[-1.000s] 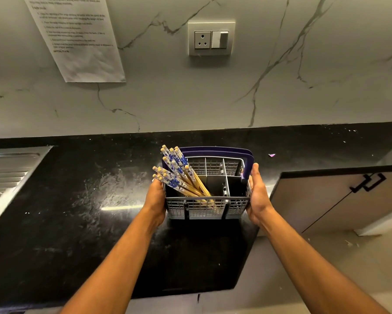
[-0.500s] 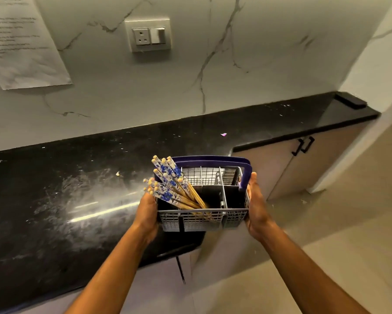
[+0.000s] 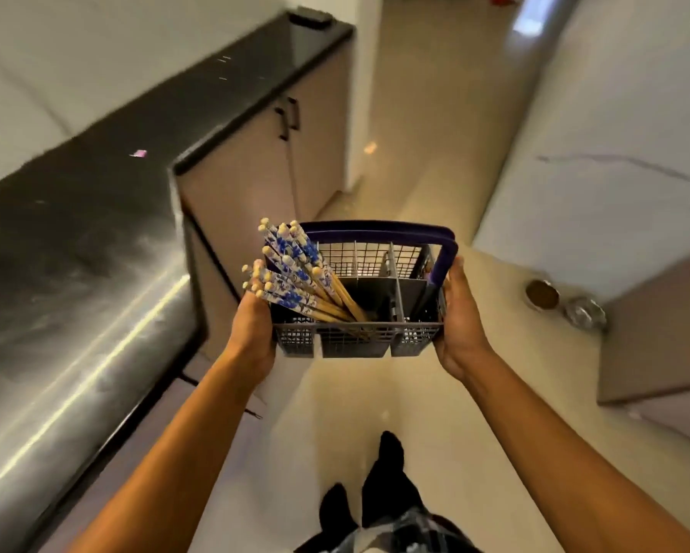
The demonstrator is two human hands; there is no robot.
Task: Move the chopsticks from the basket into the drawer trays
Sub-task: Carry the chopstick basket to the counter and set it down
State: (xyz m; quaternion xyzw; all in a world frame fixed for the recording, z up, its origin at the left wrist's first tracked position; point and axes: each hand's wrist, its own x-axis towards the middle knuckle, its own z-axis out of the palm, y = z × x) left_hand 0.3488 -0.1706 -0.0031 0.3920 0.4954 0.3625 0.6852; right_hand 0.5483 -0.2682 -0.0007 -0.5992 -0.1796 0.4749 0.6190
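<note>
Both hands clamped on the basket (image 3: 359, 337), one per side: left hand (image 3: 251, 333) wrapped on the left wall just under the leaning heads, right hand (image 3: 461, 325) cupped round the right wall with fingertips up by the purple handle (image 3: 379, 232). Held level at frame centre, clear of the black counter (image 3: 76, 253) at left and over bare floor (image 3: 415, 393), probably so nothing tips out in transit. Chopsticks (image 3: 295, 281) all bunched in the left compartments, none out yet. Long axes slanted, not upright: narrow wooden ends down toward the basket's middle, blue-patterned heads fanned up and out to the upper left, past the rim. Other compartments look empty. No drawer or trays visible; cabinet doors (image 3: 263, 169) at upper centre closed. Likely a carrying step, with transfer not begun.
</note>
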